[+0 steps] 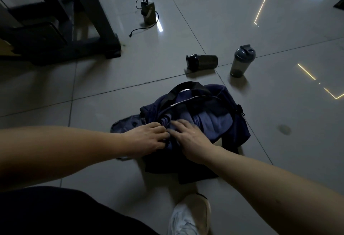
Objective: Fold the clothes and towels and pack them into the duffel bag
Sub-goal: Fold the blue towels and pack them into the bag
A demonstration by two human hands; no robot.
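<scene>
A dark navy duffel bag (240,128) lies open on the tiled floor, its black strap (186,86) arched over the far side. Blue-purple folded cloth (210,121) fills the opening. My left hand (147,137) is at the bag's left end, its fingers curled into the fabric at the opening's edge. My right hand (188,136) lies palm down beside it, its fingers spread and pressing on the cloth. A grey denim-like garment (126,123) sticks out from under the bag's left side.
A dark shaker bottle (202,62) lies on its side behind the bag, and a second one (242,61) stands upright to its right. A power bank with cable (148,12) sits farther back. A black machine frame (89,20) fills the upper left. My shoe (188,216) is below the bag.
</scene>
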